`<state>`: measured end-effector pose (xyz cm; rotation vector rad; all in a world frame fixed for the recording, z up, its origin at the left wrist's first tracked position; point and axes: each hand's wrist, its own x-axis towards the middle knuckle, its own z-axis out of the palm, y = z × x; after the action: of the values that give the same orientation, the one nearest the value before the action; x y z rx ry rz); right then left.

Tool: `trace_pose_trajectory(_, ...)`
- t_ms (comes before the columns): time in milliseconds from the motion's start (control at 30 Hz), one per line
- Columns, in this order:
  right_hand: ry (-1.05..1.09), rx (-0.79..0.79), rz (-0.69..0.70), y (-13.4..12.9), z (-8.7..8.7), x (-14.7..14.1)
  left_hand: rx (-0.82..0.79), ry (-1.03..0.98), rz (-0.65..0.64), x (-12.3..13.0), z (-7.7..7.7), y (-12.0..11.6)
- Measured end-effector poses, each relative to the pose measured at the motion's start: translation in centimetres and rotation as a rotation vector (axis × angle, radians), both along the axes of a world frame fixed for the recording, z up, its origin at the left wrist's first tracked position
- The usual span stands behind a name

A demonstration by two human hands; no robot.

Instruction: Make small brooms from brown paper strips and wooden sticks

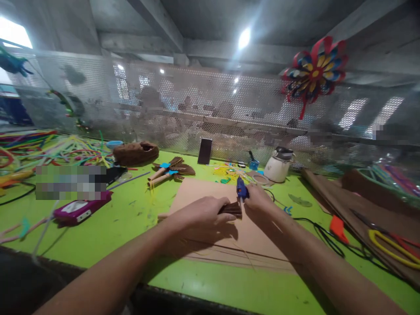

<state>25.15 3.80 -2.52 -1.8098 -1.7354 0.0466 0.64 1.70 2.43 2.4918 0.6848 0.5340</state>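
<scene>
Over a stack of tan cardboard sheets (pixel 200 188), my left hand (pixel 210 210) pinches a small bundle of dark brown pleated paper (pixel 232 211). My right hand (pixel 257 199) is closed around a blue hot glue gun (pixel 242 189), just to the right of the bundle. A pale narrow part of the gun points down at the bundle's right end; whether they touch I cannot tell. Beyond the sheets, to the left, lie brown pleated fan-like pieces (pixel 183 168) with rolled tan tubes and blue ties.
A phone (pixel 205 151) leans at the back, with a white kettle (pixel 278 165) to its right. On the left are a purple device (pixel 82 209) and a pile of coloured strips (pixel 78 148). Yellow-handled scissors (pixel 390 251) and black cable (pixel 328 238) lie right.
</scene>
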Motion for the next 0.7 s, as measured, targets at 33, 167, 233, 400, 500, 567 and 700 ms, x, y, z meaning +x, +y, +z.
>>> trace_pose_trajectory(33, -0.015, 0.004, -0.004, 0.1, -0.4, -0.2, -0.014, -0.013, -0.010, -0.1, -0.1, -0.2)
trace_pose_trajectory(167, -0.012, 0.012, -0.004, -0.1, -0.2, 0.2, -0.001, -0.030, 0.015, -0.3, -0.4, -0.4)
trace_pose_trajectory(233, 0.024, 0.008, 0.009, -1.0, 0.9, 0.9, 0.023, -0.042, 0.040, -0.3, -0.5, -0.3)
trace_pose_trajectory(400, 0.294, -0.024, 0.089, -6.5, 4.5, 2.7, 0.078, -0.019, 0.088, -0.4, -0.5, 0.3)
trace_pose_trajectory(500, 0.528, -0.121, 0.226, -10.5, 5.4, 4.1, 0.082, -0.001, 0.114, -0.5, -0.1, 0.4)
trace_pose_trajectory(567, 0.548, -0.121, 0.324, -12.5, 5.2, 5.4, 0.077, 0.001, 0.127, -0.6, 0.2, 0.3)
trace_pose_trajectory(700, 0.470, -0.126, 0.304, -14.3, 3.7, 7.9, 0.080, 0.021, 0.126, -0.6, 0.5, 0.1)
